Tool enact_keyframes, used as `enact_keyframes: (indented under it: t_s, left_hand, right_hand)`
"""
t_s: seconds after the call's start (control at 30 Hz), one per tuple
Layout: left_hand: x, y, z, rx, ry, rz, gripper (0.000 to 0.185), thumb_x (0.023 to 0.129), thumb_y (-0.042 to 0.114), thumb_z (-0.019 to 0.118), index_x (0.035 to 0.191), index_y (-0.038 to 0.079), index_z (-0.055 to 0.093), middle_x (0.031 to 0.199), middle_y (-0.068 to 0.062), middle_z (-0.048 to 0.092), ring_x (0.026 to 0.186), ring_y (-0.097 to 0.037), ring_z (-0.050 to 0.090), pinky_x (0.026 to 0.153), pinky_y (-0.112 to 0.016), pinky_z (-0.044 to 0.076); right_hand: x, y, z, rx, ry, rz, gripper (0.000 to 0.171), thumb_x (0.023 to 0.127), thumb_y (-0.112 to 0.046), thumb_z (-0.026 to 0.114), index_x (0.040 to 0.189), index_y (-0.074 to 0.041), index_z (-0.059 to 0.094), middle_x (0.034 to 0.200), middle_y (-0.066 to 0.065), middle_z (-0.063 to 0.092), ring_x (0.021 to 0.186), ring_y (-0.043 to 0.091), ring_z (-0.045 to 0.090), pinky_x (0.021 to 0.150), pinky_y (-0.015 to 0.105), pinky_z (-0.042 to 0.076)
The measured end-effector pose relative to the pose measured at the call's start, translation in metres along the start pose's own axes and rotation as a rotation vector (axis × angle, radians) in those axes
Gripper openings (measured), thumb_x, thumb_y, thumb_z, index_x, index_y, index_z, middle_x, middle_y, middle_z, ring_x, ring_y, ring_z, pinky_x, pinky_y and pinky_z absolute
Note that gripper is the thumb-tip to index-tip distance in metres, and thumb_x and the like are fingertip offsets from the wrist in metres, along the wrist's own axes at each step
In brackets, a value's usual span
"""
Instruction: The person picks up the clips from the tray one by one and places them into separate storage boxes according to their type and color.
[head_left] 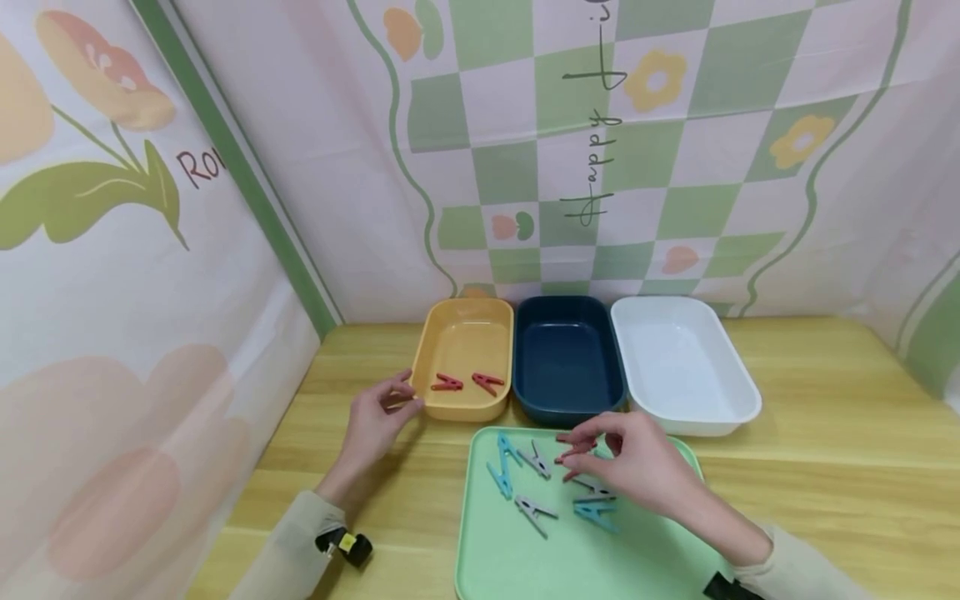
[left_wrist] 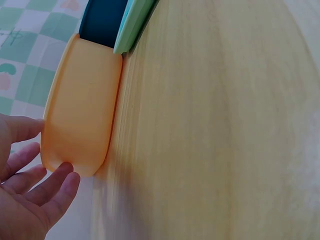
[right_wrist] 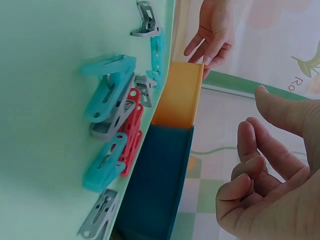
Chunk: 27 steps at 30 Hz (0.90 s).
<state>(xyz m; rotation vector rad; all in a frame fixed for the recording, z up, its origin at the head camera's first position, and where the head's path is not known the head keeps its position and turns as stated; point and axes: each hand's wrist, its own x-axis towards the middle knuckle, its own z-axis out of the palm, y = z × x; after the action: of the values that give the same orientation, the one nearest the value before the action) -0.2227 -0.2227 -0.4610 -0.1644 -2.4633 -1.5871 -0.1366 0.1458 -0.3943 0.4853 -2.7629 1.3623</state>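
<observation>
— Two hands at work on the bench [head_left: 825, 467]: our left hand [head_left: 375, 421] rests relaxed fingertips against the near corner of the yellow bin [head_left: 463, 354], holding nothing. Where is the red clip?

— Under our right hand [head_left: 637, 467], which hovers over the green tray [head_left: 495, 567] with its fingers loosely curled toward the red clip [head_left: 573, 454]. We cannot tell from the head view whether they already pinch it; in the wrist view that hand looks slack.

— What surrounds it?

— Teal clips [head_left: 501, 475] and grey clips [head_left: 534, 458] lie touching or just beside it. Two red clips [head_left: 467, 382] already sit in the yellow bin by our left hand.

— How do we do this well?

— We judge it best to take the red clip by its tail ends, lift it straight up clear of its neighbours, and steady the bin with the left.
</observation>
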Motion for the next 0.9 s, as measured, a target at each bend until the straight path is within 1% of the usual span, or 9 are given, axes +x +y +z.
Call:
enact_keyframes:
  t_s: [0.13,0.23,0.37,0.47,0.57,0.63,0.8,0.9]
  left_hand:
    - [0.000,0.000,0.000,0.000,0.000,-0.006,0.018,0.089,0.003,0.083,0.102,-0.003,0.072,0.144,-0.015,0.064,0.112,-0.033,0.072,0.090,-0.034,0.063]
    - [-0.001,0.000,-0.001,-0.001,-0.001,-0.009,0.017,0.089,0.004,0.083,0.101,-0.002,0.072,0.144,-0.015,0.064,0.111,-0.033,0.072,0.089,-0.034,0.064]
    - [0.000,-0.001,-0.001,-0.010,-0.003,-0.006,0.016,0.090,0.003,0.083,0.101,-0.001,0.073,0.143,-0.015,0.064,0.111,-0.033,0.072,0.089,-0.033,0.063]
    - [0.000,-0.001,-0.001,-0.020,0.001,0.001,0.016,0.089,0.002,0.083,0.100,-0.001,0.073,0.143,-0.015,0.064,0.110,-0.033,0.072,0.089,-0.032,0.063]
    - [0.000,-0.001,-0.001,-0.032,0.007,0.004,0.016,0.088,0.001,0.084,0.100,-0.001,0.072,0.142,-0.016,0.065,0.110,-0.034,0.072,0.088,-0.032,0.063]
    - [-0.001,-0.001,-0.001,-0.038,0.005,0.006,0.017,0.088,0.000,0.084,0.100,-0.002,0.072,0.142,-0.016,0.064,0.110,-0.035,0.072,0.089,-0.032,0.063]
    - [-0.002,-0.001,0.000,-0.043,0.004,0.008,0.019,0.087,-0.001,0.084,0.101,-0.005,0.071,0.142,-0.018,0.064,0.110,-0.036,0.072,0.089,-0.032,0.063]
    - [-0.001,0.000,0.000,-0.044,0.007,0.015,0.018,0.087,-0.001,0.084,0.100,-0.004,0.071,0.141,-0.017,0.065,0.109,-0.035,0.073,0.089,-0.032,0.063]
  right_hand:
    - [-0.005,0.004,-0.001,-0.002,0.032,-0.022,0.016,0.083,-0.018,0.092,0.094,-0.024,0.082,0.078,-0.017,0.070,0.054,0.010,0.041,0.046,0.025,0.033]
    - [-0.008,0.007,-0.002,-0.003,0.037,-0.026,0.016,0.083,-0.019,0.092,0.093,-0.025,0.082,0.079,-0.017,0.070,0.054,0.010,0.043,0.047,0.025,0.035]
    - [-0.009,0.010,-0.004,-0.001,0.016,0.028,0.013,0.084,-0.024,0.091,0.095,-0.025,0.083,0.079,-0.013,0.069,0.056,0.014,0.044,0.048,0.026,0.035]
    - [-0.010,0.012,-0.006,0.002,0.003,0.063,0.015,0.085,-0.026,0.091,0.097,-0.022,0.083,0.078,-0.010,0.068,0.057,0.015,0.045,0.048,0.026,0.034]
    - [-0.012,0.014,-0.007,0.006,0.003,0.065,0.017,0.084,-0.022,0.091,0.098,-0.018,0.083,0.076,-0.009,0.066,0.057,0.014,0.045,0.048,0.025,0.033]
    - [-0.014,0.018,-0.008,0.003,0.006,0.051,0.019,0.084,-0.020,0.091,0.100,-0.016,0.083,0.074,-0.009,0.064,0.057,0.013,0.044,0.048,0.025,0.033]
    - [-0.018,0.023,-0.008,-0.008,0.009,0.061,0.019,0.084,-0.022,0.092,0.100,-0.016,0.083,0.071,-0.007,0.059,0.056,0.012,0.043,0.048,0.025,0.033]
    - [-0.020,0.024,-0.009,-0.004,0.007,0.078,0.019,0.084,-0.021,0.091,0.099,-0.016,0.082,0.071,-0.007,0.061,0.056,0.012,0.044,0.048,0.024,0.033]
